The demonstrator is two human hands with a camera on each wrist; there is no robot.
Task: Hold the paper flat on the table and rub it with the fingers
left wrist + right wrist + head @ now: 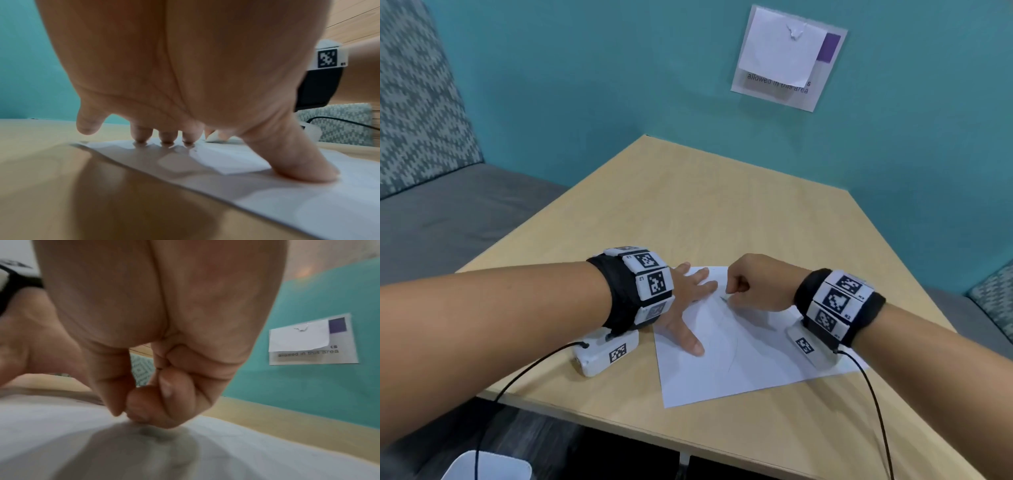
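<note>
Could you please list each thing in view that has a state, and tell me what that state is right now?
Sheet of paper: flat on the table, faint lines drawn on it.
Left hand: fingers spread, pressing the sheet.
Right hand: fingers curled over the sheet, pinching something small; what it is cannot be told.
Wall sign: partly covered by a white note.

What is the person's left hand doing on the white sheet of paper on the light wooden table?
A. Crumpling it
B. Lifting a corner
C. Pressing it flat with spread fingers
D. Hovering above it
C: the left hand lies spread, its fingertips touching the white sheet of paper.
</note>
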